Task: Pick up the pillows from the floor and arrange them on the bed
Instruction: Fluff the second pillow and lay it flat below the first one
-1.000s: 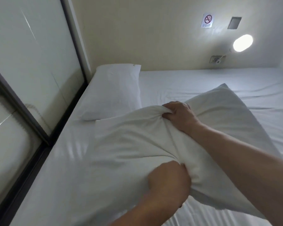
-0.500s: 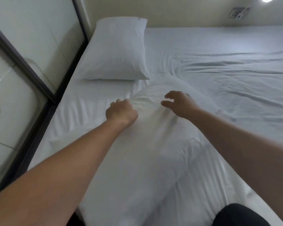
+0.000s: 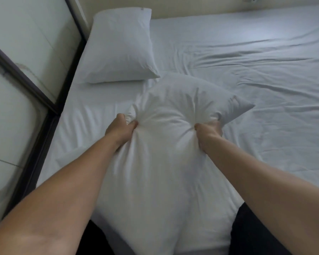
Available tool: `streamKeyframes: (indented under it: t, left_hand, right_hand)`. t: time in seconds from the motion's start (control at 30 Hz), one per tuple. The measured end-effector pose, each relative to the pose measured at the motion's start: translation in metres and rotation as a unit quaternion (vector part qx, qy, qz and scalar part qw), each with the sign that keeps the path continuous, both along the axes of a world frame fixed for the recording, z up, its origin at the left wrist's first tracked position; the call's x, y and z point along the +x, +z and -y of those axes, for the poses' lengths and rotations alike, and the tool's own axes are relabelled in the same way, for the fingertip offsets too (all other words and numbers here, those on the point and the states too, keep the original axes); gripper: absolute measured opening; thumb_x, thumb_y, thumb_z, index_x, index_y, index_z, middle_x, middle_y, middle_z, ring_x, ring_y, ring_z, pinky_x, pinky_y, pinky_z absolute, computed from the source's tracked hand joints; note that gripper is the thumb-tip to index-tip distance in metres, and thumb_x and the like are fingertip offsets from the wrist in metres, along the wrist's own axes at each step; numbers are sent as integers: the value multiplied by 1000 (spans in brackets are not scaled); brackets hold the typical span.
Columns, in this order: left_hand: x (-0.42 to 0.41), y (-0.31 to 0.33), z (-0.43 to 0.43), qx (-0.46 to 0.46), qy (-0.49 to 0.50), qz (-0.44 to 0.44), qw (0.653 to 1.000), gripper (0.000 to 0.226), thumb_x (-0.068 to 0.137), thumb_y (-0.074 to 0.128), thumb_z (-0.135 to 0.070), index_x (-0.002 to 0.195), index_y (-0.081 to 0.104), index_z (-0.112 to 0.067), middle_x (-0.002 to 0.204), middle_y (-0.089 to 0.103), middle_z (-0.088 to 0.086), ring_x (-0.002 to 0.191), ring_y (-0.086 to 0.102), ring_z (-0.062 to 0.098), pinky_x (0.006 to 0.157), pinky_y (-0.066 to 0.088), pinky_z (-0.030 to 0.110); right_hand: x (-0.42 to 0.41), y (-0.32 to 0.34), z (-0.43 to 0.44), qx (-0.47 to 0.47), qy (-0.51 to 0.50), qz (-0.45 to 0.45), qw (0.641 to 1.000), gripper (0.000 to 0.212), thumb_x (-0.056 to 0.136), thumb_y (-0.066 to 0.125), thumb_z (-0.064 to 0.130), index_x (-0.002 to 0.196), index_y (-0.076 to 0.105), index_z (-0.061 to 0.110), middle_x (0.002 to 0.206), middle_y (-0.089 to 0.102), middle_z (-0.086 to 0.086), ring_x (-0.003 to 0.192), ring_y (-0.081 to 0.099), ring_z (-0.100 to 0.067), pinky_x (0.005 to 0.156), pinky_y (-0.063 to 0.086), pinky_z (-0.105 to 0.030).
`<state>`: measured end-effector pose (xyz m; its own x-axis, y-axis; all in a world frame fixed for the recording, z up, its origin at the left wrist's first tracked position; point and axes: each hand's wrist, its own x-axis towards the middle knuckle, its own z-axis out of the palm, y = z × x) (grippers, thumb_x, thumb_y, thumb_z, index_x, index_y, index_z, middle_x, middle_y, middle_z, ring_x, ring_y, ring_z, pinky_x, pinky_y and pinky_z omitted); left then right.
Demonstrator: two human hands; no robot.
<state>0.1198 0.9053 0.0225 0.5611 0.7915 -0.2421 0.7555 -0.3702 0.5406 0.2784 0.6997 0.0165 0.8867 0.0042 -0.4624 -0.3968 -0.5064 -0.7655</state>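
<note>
A white pillow (image 3: 166,148) lies lengthwise in front of me on the bed (image 3: 265,80). Its far end is bunched up and raised. My left hand (image 3: 121,128) is clenched on the pillow's left side. On the right side my right hand (image 3: 209,134) grips the fabric in the same way. Both fists pinch deep folds into the cover. A second white pillow (image 3: 120,46) rests flat at the head of the bed, in the left corner. A narrow strip of sheet separates the two pillows.
A pale wall with a dark frame (image 3: 35,85) runs along the bed's left edge. The wrinkled white sheet spreads out to the right. My dark-clothed legs (image 3: 250,234) show at the bottom, at the bed's near edge.
Half a second ago my right hand was open over the pillow; both hands now grip it, farther apart, and its far end has risen. The view has tilted down since a second ago.
</note>
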Motion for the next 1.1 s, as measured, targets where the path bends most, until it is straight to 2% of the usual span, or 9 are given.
streamKeyframes:
  t: [0.13, 0.33, 0.47, 0.6, 0.7, 0.8, 0.87, 0.97, 1.1]
  left_hand:
    - [-21, 24, -8, 48, 80, 151, 984, 41, 86, 58, -45, 104, 43, -12, 99, 56, 5, 88, 54, 29, 77, 42, 39]
    - [-63, 38, -43, 94, 138, 192, 967, 40, 86, 57, -48, 98, 42, -14, 80, 50, -7, 73, 50, 21, 61, 34, 35]
    - [-99, 20, -55, 107, 173, 95, 974, 45, 83, 55, -56, 101, 42, -17, 85, 51, -4, 72, 45, 19, 65, 33, 35]
    - [-158, -19, -60, -39, 146, -114, 982, 72, 78, 42, -75, 117, 51, -15, 116, 62, 8, 100, 59, 29, 79, 42, 37]
    - [-177, -30, -77, -76, 181, -121, 973, 81, 70, 28, -87, 114, 52, -24, 123, 58, 9, 112, 53, 32, 95, 42, 43]
    - [-161, -34, -90, -195, 261, 33, 945, 98, 71, 41, -85, 141, 39, -17, 141, 48, 14, 126, 47, 34, 102, 37, 42]
    - [-144, -34, -88, -266, 263, 137, 917, 84, 78, 57, -68, 136, 49, -8, 138, 53, 15, 114, 56, 28, 95, 42, 35]
    - [-136, -30, -87, -181, 269, 239, 915, 40, 84, 69, -39, 109, 66, -7, 111, 69, 14, 84, 63, 22, 74, 44, 29]
    - [-142, -3, -91, -47, 295, 345, 890, 39, 76, 72, -44, 101, 56, -18, 94, 64, -4, 91, 61, 24, 75, 45, 34]
  right_hand:
    - [10, 46, -25, 51, 14, 123, 991, 49, 79, 59, 22, 125, 50, 10, 110, 62, -14, 95, 60, -31, 78, 38, -26]
    - [12, 78, -94, 77, 109, 196, 971, 54, 76, 63, 29, 126, 49, 13, 111, 64, -12, 100, 61, -33, 82, 42, -29]
    - [-10, 42, -119, 51, 181, 165, 968, 65, 78, 64, 33, 136, 41, 14, 120, 62, -12, 109, 58, -34, 90, 42, -33]
    - [-40, -17, -123, -4, 237, 35, 971, 75, 74, 65, 52, 134, 42, 15, 126, 59, -16, 112, 56, -37, 88, 42, -37]
    - [-36, -37, -127, -32, 209, -33, 977, 96, 67, 64, 63, 142, 33, 12, 136, 51, -19, 119, 52, -39, 96, 40, -42]
    - [-28, -43, -130, 23, 175, -64, 982, 92, 64, 72, 54, 137, 39, 11, 129, 54, -17, 112, 55, -37, 97, 44, -44]
    - [-29, -37, -133, 51, 166, -35, 984, 75, 66, 73, 37, 132, 45, 15, 119, 60, -15, 104, 58, -35, 95, 47, -45]
    - [-34, -13, -144, 26, 172, 106, 979, 48, 76, 60, 24, 122, 51, 17, 111, 64, -12, 100, 59, -34, 84, 44, -36]
    - [-42, 35, -162, 71, 166, 278, 943, 39, 80, 51, 31, 117, 52, 21, 103, 63, -5, 97, 59, -31, 76, 39, -34]
